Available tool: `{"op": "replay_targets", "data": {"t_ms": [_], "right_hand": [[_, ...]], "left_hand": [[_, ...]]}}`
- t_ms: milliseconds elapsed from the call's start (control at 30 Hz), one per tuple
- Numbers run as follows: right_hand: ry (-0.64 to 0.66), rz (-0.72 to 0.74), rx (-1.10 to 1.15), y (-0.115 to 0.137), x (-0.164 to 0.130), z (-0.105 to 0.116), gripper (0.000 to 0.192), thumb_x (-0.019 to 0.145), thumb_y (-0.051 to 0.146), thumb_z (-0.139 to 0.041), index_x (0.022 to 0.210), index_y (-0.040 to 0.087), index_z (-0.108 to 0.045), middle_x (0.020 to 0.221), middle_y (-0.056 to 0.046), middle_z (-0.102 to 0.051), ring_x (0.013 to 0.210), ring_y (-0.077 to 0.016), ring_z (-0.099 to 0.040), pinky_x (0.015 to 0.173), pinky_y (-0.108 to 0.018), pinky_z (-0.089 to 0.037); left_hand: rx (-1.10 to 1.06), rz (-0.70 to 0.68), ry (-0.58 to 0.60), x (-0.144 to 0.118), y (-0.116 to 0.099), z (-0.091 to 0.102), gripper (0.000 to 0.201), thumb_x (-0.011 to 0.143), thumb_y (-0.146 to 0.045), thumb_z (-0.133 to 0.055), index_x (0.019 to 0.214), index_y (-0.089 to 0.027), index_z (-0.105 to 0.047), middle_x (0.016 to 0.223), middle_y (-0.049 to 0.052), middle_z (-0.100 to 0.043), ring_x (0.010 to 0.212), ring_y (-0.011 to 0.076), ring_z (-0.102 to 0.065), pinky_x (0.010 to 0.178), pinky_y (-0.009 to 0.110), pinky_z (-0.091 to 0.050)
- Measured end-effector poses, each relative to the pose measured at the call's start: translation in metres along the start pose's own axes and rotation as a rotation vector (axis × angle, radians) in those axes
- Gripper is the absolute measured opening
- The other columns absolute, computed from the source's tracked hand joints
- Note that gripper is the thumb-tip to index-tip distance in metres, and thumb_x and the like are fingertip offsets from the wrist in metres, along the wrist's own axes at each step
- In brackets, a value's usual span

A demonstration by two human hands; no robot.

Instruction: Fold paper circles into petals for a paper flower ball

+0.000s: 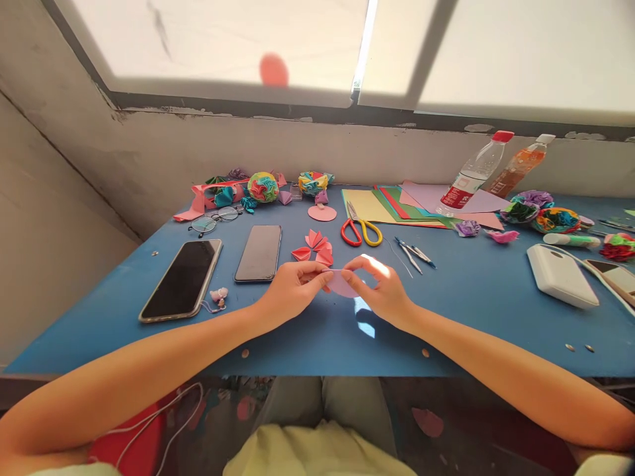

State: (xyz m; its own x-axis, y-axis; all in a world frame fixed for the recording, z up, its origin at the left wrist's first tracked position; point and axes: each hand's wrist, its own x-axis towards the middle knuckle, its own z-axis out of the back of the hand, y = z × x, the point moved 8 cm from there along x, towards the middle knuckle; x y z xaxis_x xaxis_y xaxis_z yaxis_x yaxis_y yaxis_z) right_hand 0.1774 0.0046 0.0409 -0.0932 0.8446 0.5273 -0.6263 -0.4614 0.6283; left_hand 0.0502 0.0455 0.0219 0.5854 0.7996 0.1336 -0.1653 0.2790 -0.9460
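Between my two hands is a piece of pinkish-purple paper (342, 285) with a rounded lower edge and a straight top edge. My left hand (292, 289) pinches its left end between thumb and fingers. On the other end, my right hand (383, 289) pinches with thumb and forefinger. Just beyond my left hand lie several folded red-pink paper pieces (316, 242), grouped like petals. Farther back are a pink paper disc (322, 213) and scissors (360, 228) with one red and one yellow handle. To the right of these sit a compass (414, 252) and a thin needle or wire.
Two phones, one black (182, 281) and one grey (258, 254), lie to the left, near eyeglasses (215, 220). Coloured paper sheets (367, 206), two bottles (476, 172) and paper pompoms (262, 187) stand along the back. A white power bank (560, 274) is at right.
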Motion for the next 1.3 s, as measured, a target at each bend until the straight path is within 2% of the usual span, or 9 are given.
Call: {"op": "replay_targets", "data": {"t_ms": [200, 333, 400, 533, 667, 833, 1033, 1133, 1300], "right_hand": [[0.043, -0.018, 0.061, -0.003, 0.000, -0.003, 0.011, 0.084, 0.027, -0.051, 0.080, 0.019, -0.057, 0.074, 0.001, -0.057, 0.068, -0.0095, -0.050, 0.063, -0.022, -0.039], [0.092, 0.032, 0.092, 0.003, -0.001, -0.008, 0.010, 0.083, 0.025, -0.051, 0.078, 0.016, -0.055, 0.075, -0.001, -0.056, 0.069, -0.0100, -0.049, 0.066, -0.023, -0.040], [0.161, 0.005, 0.150, 0.002, -0.001, -0.012, 0.012, 0.084, 0.026, -0.050, 0.079, 0.016, -0.055, 0.075, -0.001, -0.055, 0.069, -0.0096, -0.049, 0.065, -0.022, -0.040], [0.324, -0.100, 0.196, -0.004, -0.004, -0.024, 0.024, 0.089, 0.033, -0.043, 0.076, 0.015, -0.054, 0.065, 0.002, -0.049, 0.059, -0.0070, -0.041, 0.053, -0.019, -0.034], [0.292, -0.095, 0.123, -0.006, -0.003, -0.023, 0.025, 0.089, 0.032, -0.043, 0.075, 0.015, -0.055, 0.065, 0.002, -0.050, 0.058, -0.0064, -0.040, 0.053, -0.019, -0.033], [0.269, -0.106, 0.118, -0.008, -0.004, -0.022, 0.023, 0.089, 0.030, -0.042, 0.077, 0.015, -0.055, 0.066, 0.002, -0.052, 0.058, -0.0068, -0.042, 0.054, -0.018, -0.034], [0.225, -0.103, 0.110, -0.012, 0.000, -0.026, 0.026, 0.088, 0.030, -0.041, 0.073, 0.015, -0.055, 0.068, 0.001, -0.054, 0.062, -0.0077, -0.045, 0.058, -0.019, -0.035], [0.328, -0.199, 0.201, -0.020, -0.002, -0.033, 0.040, 0.089, 0.042, -0.038, 0.064, 0.014, -0.050, 0.057, 0.002, -0.044, 0.054, -0.0074, -0.036, 0.049, -0.020, -0.029], [0.402, -0.268, 0.267, -0.025, -0.005, -0.032, 0.050, 0.088, 0.052, -0.036, 0.056, 0.014, -0.034, 0.053, 0.002, -0.027, 0.050, -0.0061, -0.026, 0.045, -0.022, -0.019]], "left_hand": [[0.082, -0.047, 0.050, 0.001, -0.004, -0.002, 0.022, 0.084, -0.036, -0.050, 0.083, -0.017, -0.062, 0.074, 0.000, -0.062, 0.068, 0.0118, -0.057, 0.057, 0.019, -0.041], [0.180, -0.078, 0.212, 0.000, -0.008, -0.011, 0.024, 0.084, -0.028, -0.048, 0.065, -0.016, -0.057, 0.059, -0.003, -0.054, 0.058, 0.0089, -0.047, 0.054, 0.020, -0.034], [0.203, -0.083, 0.266, -0.002, -0.008, -0.016, 0.028, 0.085, -0.027, -0.045, 0.060, -0.015, -0.052, 0.056, -0.004, -0.047, 0.056, 0.0082, -0.043, 0.053, 0.020, -0.031], [0.239, -0.086, 0.274, -0.003, -0.008, -0.018, 0.031, 0.087, -0.027, -0.038, 0.059, -0.016, -0.043, 0.057, -0.005, -0.042, 0.056, 0.0078, -0.038, 0.052, 0.020, -0.029], [0.282, -0.092, 0.308, -0.002, -0.007, -0.023, 0.029, 0.087, -0.028, -0.036, 0.063, -0.016, -0.046, 0.057, -0.005, -0.042, 0.055, 0.0081, -0.038, 0.052, 0.020, -0.029], [0.289, -0.120, 0.274, -0.001, -0.004, -0.026, 0.023, 0.084, -0.033, -0.043, 0.073, -0.016, -0.053, 0.061, -0.004, -0.043, 0.056, 0.0085, -0.036, 0.052, 0.021, -0.030], [0.215, -0.045, 0.219, 0.004, 0.009, -0.026, 0.028, 0.083, -0.041, -0.046, 0.076, -0.015, -0.052, 0.061, -0.004, -0.035, 0.055, 0.0083, -0.033, 0.048, 0.021, -0.028], [0.156, -0.035, 0.232, 0.006, 0.009, -0.023, 0.026, 0.085, -0.039, -0.044, 0.078, -0.016, -0.053, 0.060, -0.004, -0.037, 0.054, 0.0086, -0.036, 0.047, 0.021, -0.029], [0.125, -0.050, 0.188, 0.009, 0.005, -0.012, 0.033, 0.088, -0.037, -0.037, 0.063, -0.017, -0.044, 0.053, -0.005, -0.036, 0.050, 0.0086, -0.037, 0.047, 0.021, -0.031]]}}
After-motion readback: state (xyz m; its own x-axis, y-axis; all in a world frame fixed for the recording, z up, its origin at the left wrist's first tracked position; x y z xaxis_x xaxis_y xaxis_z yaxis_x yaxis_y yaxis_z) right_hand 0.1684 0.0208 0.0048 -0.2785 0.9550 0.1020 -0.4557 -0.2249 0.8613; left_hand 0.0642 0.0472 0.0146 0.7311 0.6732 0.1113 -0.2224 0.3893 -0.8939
